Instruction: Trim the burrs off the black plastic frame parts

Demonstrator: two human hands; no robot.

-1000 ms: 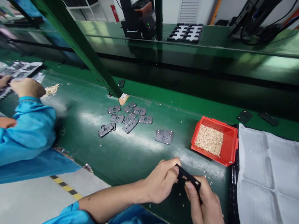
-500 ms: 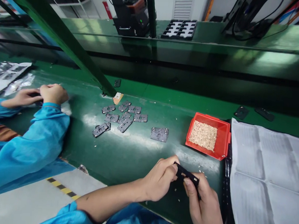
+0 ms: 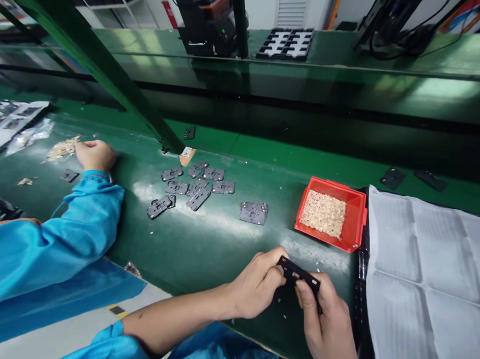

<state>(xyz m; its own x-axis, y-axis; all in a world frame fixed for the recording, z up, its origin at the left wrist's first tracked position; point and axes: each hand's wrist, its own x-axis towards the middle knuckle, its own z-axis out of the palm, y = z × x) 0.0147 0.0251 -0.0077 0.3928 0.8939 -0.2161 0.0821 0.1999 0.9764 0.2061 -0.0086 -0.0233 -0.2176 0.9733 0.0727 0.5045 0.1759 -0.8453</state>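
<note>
At the far left, well apart from the wearer's fingers, a pale sheet (image 3: 15, 125) bearing dark parts is seen on the counter (image 3: 211, 243). To its right, a heap of small pale pieces (image 3: 64, 148) is met by a co-worker's hand (image 3: 96, 155); whether anything is pinched there cannot be told. On the near side of that heap, a single dark plate (image 3: 69, 175) is seen lying flat, just beyond the co-worker's blue sleeve (image 3: 87, 213).

Beyond the wearer's fingers and to their left, a cluster of dark plates (image 3: 198, 186) is spread, some overlapped by others. Nearer to the fingers, directly beyond the left ones, a separate group of plates (image 3: 253, 213) is set.

One end of a black slotted part (image 3: 299, 271) is gripped by the fingers of the left hand (image 3: 258, 287); the other end is clasped between the thumb and fingers of the right hand (image 3: 331, 320). The part is thus held above the counter, tilted down to the right, with small pale spots shown along its face.

Just beyond the right fingers, a red bin (image 3: 355, 219) is placed, its floor covered by pale chips (image 3: 323, 213). To the right of the fingers, a black tray is overlaid by a white sheet (image 3: 432, 283), moulded into shallow compartments.
</note>
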